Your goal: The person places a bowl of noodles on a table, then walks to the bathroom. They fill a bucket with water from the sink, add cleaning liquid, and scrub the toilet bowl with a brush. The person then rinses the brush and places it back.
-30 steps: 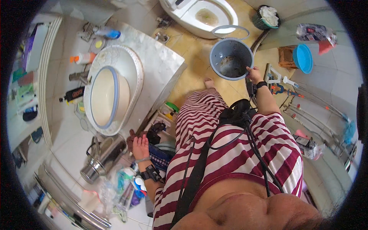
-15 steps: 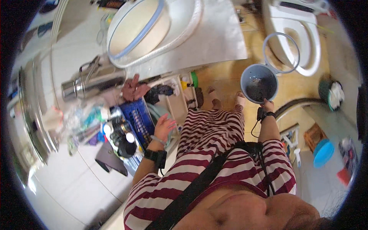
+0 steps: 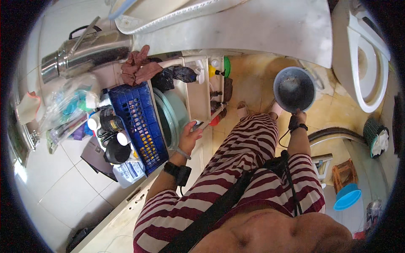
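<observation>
My right hand (image 3: 298, 117) grips the near edge of a round grey-blue bucket (image 3: 294, 89), held out over the tiled floor. The bucket's inside looks dark, with a pale patch in the middle. My left hand (image 3: 190, 138) is raised with its fingers apart and holds nothing. Close beside it are pale green basins (image 3: 174, 116) stacked on edge, a blue perforated basket (image 3: 137, 130) and a beige open drawer or shelf (image 3: 198, 99).
A white sink counter (image 3: 274, 29) spans the far side, and a toilet (image 3: 367, 63) stands far right. Bottles (image 3: 122, 139), a steel flask (image 3: 88, 50) and a brown cloth (image 3: 139, 67) crowd the left. At right are a dark green basket (image 3: 375, 135) and a blue basin (image 3: 348, 196).
My view has shifted, so the sink sits higher and the toilet farther right. A pale ring seen beyond the bucket earlier no longer shows clearly. My right hand still holds the bucket.
</observation>
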